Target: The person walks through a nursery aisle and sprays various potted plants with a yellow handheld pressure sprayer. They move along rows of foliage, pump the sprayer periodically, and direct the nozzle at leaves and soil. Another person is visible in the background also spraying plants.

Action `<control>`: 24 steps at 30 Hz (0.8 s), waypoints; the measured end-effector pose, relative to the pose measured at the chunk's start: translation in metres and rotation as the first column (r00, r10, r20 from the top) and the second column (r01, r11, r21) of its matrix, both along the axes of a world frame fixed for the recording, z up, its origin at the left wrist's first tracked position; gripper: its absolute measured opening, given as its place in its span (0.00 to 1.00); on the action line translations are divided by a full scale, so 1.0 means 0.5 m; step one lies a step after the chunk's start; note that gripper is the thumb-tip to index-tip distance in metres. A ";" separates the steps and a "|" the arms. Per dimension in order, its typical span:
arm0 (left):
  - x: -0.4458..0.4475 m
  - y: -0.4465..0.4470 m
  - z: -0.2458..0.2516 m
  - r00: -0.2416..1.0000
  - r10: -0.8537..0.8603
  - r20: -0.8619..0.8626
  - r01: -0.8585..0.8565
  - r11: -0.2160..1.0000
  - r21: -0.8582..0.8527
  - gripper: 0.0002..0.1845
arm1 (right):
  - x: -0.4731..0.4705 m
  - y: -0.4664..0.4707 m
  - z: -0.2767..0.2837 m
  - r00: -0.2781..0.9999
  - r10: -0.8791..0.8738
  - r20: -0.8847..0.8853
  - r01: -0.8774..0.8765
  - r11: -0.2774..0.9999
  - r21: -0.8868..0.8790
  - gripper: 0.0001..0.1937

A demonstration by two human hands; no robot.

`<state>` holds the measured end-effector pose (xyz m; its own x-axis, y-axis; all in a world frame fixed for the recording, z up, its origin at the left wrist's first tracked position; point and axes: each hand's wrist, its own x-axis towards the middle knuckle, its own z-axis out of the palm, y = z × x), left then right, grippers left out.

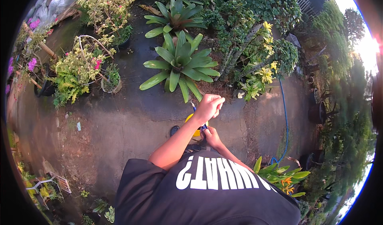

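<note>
My left hand [208,108] is raised before me with its fingers curled, just below the leaf tips of a large green bromeliad [179,61]; whether anything is inside the fingers is hidden. Closer to my body, my right hand [211,136] grips a blue tool handle [204,126]. A blue piece with a pale tip [193,106] shows beyond the left wrist; I cannot tell whether it belongs to the same tool. Under both hands a yellow object [196,132], perhaps a container, is partly covered by the forearm.
Potted shrubs [112,81] stand at the left on wet concrete ground [119,129]. A blue hose [286,120] runs along the right side. Yellow-leaved plants [264,75] grow by leaning trunks. An orange-flowered plant [285,180] is near my right side, and black pots [317,112] line the far right.
</note>
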<state>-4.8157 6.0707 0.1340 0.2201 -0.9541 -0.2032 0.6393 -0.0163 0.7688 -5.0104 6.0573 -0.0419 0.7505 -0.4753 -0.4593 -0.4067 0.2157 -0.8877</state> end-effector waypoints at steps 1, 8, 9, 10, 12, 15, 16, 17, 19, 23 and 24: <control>0.005 -0.008 0.024 0.997 -0.038 0.063 0.039 0.999 -0.012 0.21 | 0.009 -0.006 -0.001 0.997 -0.013 0.072 0.007 0.997 0.073 0.12; 0.044 0.018 0.158 0.919 -0.018 0.394 0.054 0.995 -0.081 0.19 | 0.101 0.006 0.037 0.979 -0.040 0.202 -0.005 0.976 0.217 0.12; 0.040 0.025 0.165 0.854 0.014 0.520 0.033 0.996 -0.082 0.19 | 0.115 0.008 0.044 0.974 -0.042 0.221 0.006 0.987 0.160 0.12; 0.036 0.033 0.161 0.610 0.122 0.783 -0.062 0.992 -0.106 0.13 | 0.130 0.025 0.075 0.971 -0.111 0.210 0.088 0.989 0.116 0.13; 0.042 0.045 0.141 0.191 0.231 0.954 -0.223 0.957 -0.187 0.08 | 0.150 0.019 0.128 0.974 -0.127 0.187 0.104 0.986 0.131 0.13; 0.079 0.051 0.161 0.233 0.263 0.936 -0.314 0.932 -0.183 0.06 | 0.164 -0.027 0.138 0.956 -0.193 0.222 0.151 0.970 0.192 0.13; 0.084 0.048 0.150 0.203 0.258 0.944 -0.334 0.925 -0.181 0.06 | 0.169 -0.029 0.169 0.960 -0.181 0.214 0.140 0.971 0.196 0.12; 0.088 0.040 0.129 0.173 0.252 0.952 -0.353 0.918 -0.179 0.06 | 0.175 -0.031 0.199 0.963 -0.172 0.206 0.130 0.971 0.202 0.12; 0.065 0.025 0.069 0.127 0.247 0.960 -0.360 0.914 -0.188 0.05 | 0.179 -0.026 0.233 0.938 -0.243 0.247 0.204 0.963 0.175 0.14; 0.051 0.011 0.037 0.251 0.242 0.937 -0.247 0.952 -0.180 0.06 | 0.167 -0.027 0.262 0.911 -0.293 0.291 0.275 0.956 0.103 0.15; 0.051 0.009 0.035 0.323 0.249 0.913 -0.223 0.957 -0.183 0.06 | 0.162 -0.023 0.264 0.909 -0.300 0.289 0.286 0.954 0.091 0.15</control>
